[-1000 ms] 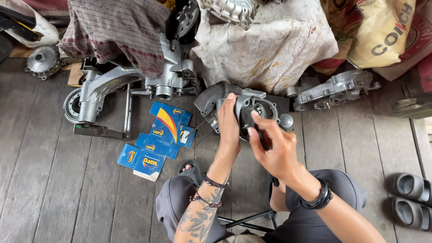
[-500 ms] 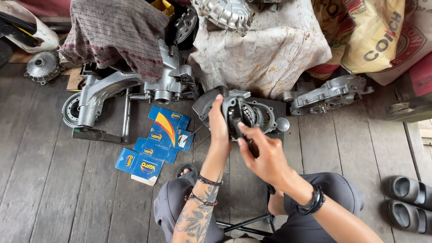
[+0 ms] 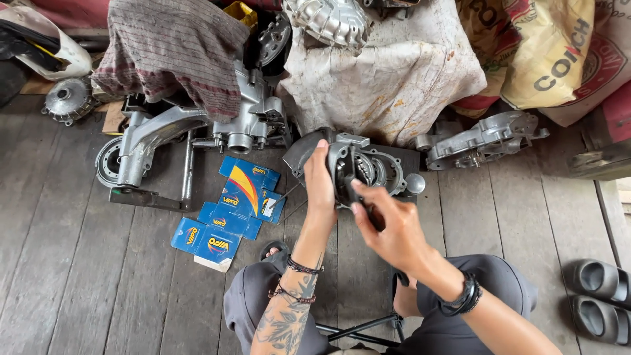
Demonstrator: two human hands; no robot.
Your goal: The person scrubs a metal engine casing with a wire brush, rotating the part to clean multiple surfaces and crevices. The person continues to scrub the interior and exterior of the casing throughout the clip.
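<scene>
— Holding what, exactly?
— My left hand (image 3: 320, 187) is wrapped shut around the edge of the engine casing (image 3: 368, 171), which stands on the plank floor (image 3: 72, 276) in front of the white sack (image 3: 388, 72). My right hand (image 3: 391, 227) is closed on a dark tool handle (image 3: 374, 217), its tip at the casing's face.
— And the blue boxes (image 3: 230, 213)?
— Lying on the floor, left of my knee.

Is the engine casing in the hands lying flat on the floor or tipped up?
Tipped up. The left hand grips the engine casing on edge, its round opening facing sideways, while the right hand reaches to its face. Whether its lower edge touches the floorboards cannot be told.
</scene>
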